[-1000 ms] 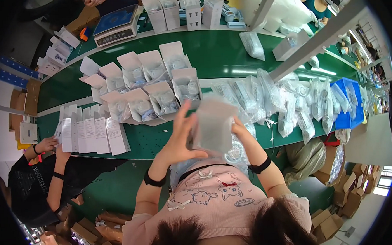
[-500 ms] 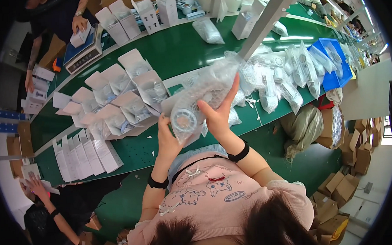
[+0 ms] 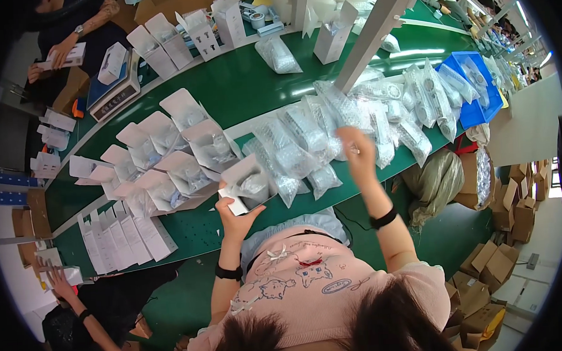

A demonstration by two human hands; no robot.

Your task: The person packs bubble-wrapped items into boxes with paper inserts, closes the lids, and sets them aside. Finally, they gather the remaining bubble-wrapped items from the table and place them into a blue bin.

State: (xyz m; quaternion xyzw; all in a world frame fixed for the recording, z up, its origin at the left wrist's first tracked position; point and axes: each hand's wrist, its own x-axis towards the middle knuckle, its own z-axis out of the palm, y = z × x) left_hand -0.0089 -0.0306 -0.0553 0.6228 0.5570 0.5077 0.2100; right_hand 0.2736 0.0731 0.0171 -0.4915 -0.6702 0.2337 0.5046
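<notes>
My left hand (image 3: 238,220) grips an open white carton (image 3: 236,174) near the front edge of the green table. Inside the carton sits a greyish plastic-wrapped item (image 3: 254,186). Off to the right, my right hand (image 3: 359,152) is raised over the wrapped goods with its fingers curled in. A small pale bit shows at those fingers, too blurred to name. Several bubble-wrapped parts (image 3: 286,151) lie between the two hands. Left of the held carton stand two rows of open white cartons (image 3: 184,111), with wrapped items in them.
Flattened white cartons (image 3: 117,239) line the table's left front edge. A grey post (image 3: 375,36) rises beyond my right hand. At the right are a blue bin (image 3: 492,103) and more wrapped parts (image 3: 434,100). One co-worker handles a white box (image 3: 74,55) near a scale (image 3: 116,95).
The bubble-wrapped part is no longer between my hands; my left hand now holds an open carton. My right hand has moved right, and its fingers have curled. The far co-worker has picked up a box.
</notes>
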